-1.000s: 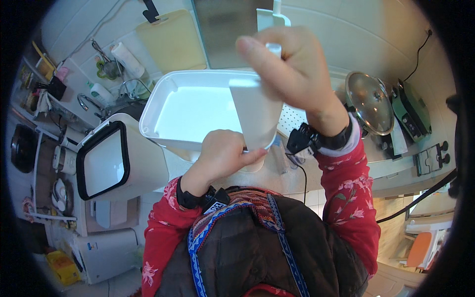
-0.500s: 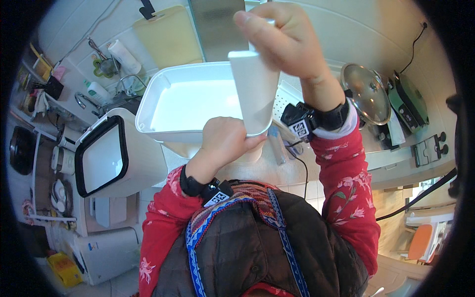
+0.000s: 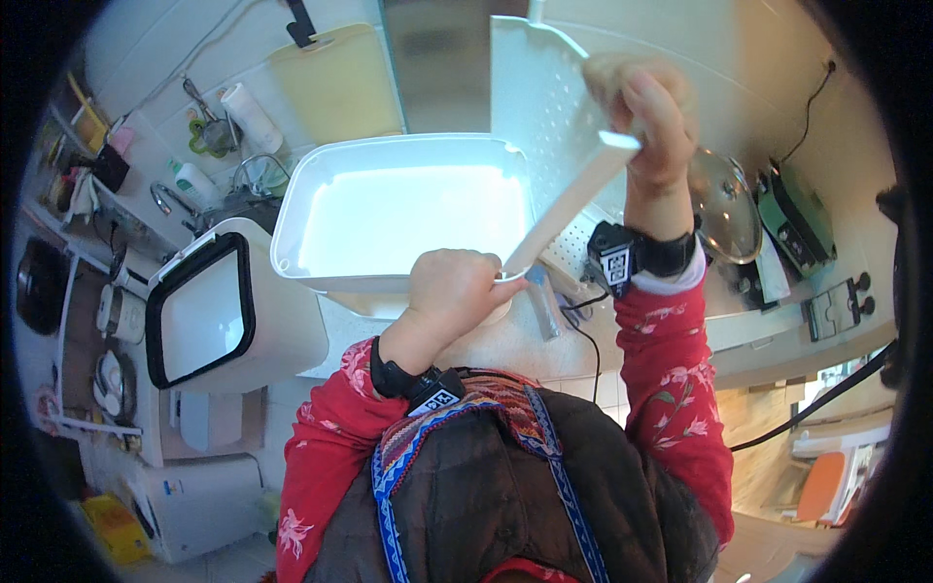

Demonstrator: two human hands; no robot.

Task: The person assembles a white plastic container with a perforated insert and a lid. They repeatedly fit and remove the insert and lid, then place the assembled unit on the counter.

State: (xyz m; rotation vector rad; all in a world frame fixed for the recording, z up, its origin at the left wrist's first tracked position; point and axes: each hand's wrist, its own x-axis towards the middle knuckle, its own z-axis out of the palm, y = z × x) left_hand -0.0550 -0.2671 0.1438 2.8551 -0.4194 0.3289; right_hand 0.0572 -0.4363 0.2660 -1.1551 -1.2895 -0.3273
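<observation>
A large white rectangular plastic bin [image 3: 316, 155] stands before me, its top uncovered. My left hand [image 3: 449, 296] is closed over the bin's near right corner, thumb stretched along the rim. A long flat white plastic piece [image 3: 569, 214] slants up and right from that corner, its lower end beside my left thumb. I cannot tell whether it joins the bin. My right hand [image 3: 653, 117], slightly blurred, is closed at the upper end of this piece. A white perforated panel [image 3: 535, 87] stands upright behind it.
To the left is another white bin [image 3: 287, 311] with a black-edged opening [image 3: 248, 291]. A faucet [image 3: 175, 204] and paper roll [image 3: 251, 119] lie beyond, near a yellowish cutting board [image 3: 335, 83]. On the right are a glass lid [image 3: 724, 209], a green appliance [image 3: 802, 219] and a black cable [image 3: 595, 360].
My right hand has moved right and slightly down, tilting the white piece outward to the right. The perforated panel behind is now exposed. My left hand keeps its place on the bin corner.
</observation>
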